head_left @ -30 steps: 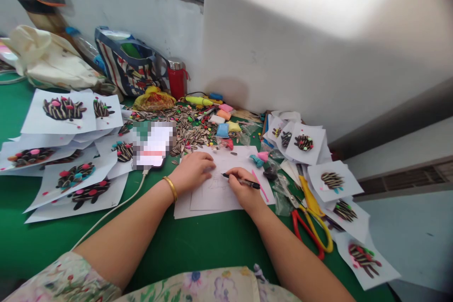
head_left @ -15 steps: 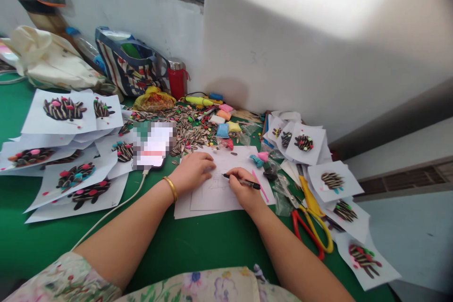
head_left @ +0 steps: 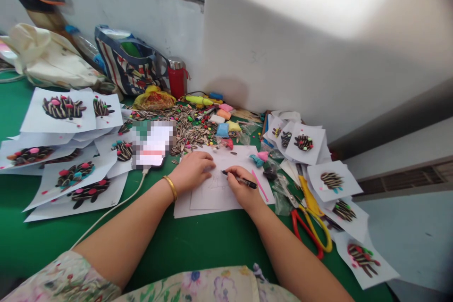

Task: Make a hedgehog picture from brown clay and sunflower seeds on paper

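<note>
White paper [head_left: 212, 202] with faint line drawing lies on the green table. My right hand [head_left: 242, 186] grips a black pen [head_left: 244, 181], its tip on the sheet near the drawn lines. Flat on the upper left part of the paper rests my left hand [head_left: 194, 171], fingers spread a little, a gold bangle on the wrist. A pink stick [head_left: 260, 185] lies on the sheet's right side. Just beyond the paper are sunflower seeds [head_left: 184, 132] and small packs of coloured clay [head_left: 222, 130].
A lit phone [head_left: 154, 146] with a cable lies left of the paper. Sheets with seed figures [head_left: 63, 109] are stacked at the left, more [head_left: 332, 181] at the right. Scissors [head_left: 311, 226] lie right of my right hand. A red flask [head_left: 177, 80] and bags [head_left: 123, 61] stand behind.
The pen and my right hand have shifted very slightly up and left over the paper. My left hand stays where it was.
</note>
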Demonstrator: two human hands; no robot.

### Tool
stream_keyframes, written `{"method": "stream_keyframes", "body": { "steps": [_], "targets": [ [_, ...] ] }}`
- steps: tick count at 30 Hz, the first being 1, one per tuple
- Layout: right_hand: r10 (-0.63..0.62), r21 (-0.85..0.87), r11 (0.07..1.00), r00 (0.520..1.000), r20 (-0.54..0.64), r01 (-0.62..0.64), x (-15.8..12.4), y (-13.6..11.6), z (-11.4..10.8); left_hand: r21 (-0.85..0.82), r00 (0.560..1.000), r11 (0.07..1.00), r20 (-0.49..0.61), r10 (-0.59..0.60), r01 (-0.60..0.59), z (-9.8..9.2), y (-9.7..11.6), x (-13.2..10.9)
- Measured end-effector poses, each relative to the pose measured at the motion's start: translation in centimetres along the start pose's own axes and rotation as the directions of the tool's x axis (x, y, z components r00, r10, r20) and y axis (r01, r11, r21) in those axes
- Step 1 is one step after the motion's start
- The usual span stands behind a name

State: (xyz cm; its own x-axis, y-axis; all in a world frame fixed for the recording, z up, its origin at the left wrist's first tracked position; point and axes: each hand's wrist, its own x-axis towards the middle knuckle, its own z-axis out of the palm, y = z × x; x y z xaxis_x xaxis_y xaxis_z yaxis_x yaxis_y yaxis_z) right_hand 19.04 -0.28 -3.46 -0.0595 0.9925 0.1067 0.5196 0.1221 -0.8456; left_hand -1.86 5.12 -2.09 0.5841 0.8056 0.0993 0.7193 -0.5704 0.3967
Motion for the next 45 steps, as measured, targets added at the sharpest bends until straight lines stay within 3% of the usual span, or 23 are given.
{"method": "stream_keyframes", "body": {
  "steps": [16, 45],
  "targets": [
    [0.080, 0.018, 0.997, 0.997, -0.014, -0.080, -0.18, -0.52, -0.37, -0.003, 1.000, 1.000, 0.000, 0.000, 0.000, 0.19, -0.17, 0.00],
    [0.024, -0.025, 0.999, 1.000, -0.014, -0.024, -0.14, -0.35, -0.20, 0.000, 1.000, 1.000, 0.002, -0.002, 0.002, 0.23, -0.23, -0.01]
  ]
}}
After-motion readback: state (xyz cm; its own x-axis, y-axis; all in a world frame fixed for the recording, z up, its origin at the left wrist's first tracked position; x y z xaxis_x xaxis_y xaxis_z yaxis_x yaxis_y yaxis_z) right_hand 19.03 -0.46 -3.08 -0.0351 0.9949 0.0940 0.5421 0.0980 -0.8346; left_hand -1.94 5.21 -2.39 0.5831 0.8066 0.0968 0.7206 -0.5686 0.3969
